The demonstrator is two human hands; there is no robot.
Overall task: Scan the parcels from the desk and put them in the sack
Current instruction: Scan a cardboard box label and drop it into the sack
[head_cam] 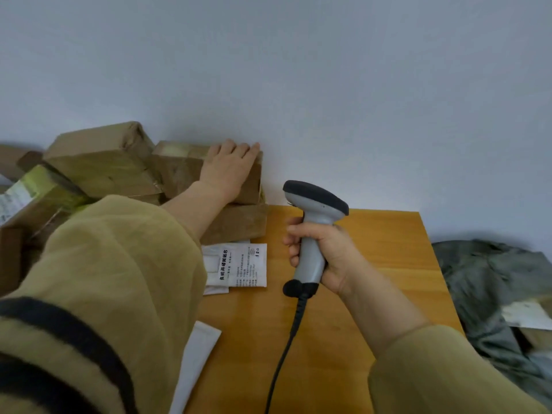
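**Reaching for the next parcel, scanner at the ready**

Left hand [228, 168] lies flat on the top parcel [176, 174] of the heap, fingers stretched to its far edge by the wall [298, 70]. Nothing is gripped yet, and whether the tips hook over that edge I cannot tell. Right hand [328, 258] is wrapped round the handle of the scanner [315, 204], held upright above the desk [373, 264], its head facing left toward the pile.

My call: draw this parcel toward the bare wood with its label turned to the scanner head. No label shows on its brown faces, so it probably needs turning over first.

It rests on a lower parcel [239, 222] and leans against a bigger box [101, 162], so a hard tug could shift the stack. Lift it clear; don't drag.

A printed leaflet [242, 264] sits just beside the pile, and a white envelope [197, 354] lies nearer the body. The scanner cable [286, 348] trails down the desk and may snag. The sack [484, 279] slumps off the right end, one labelled parcel [525, 318] already inside.
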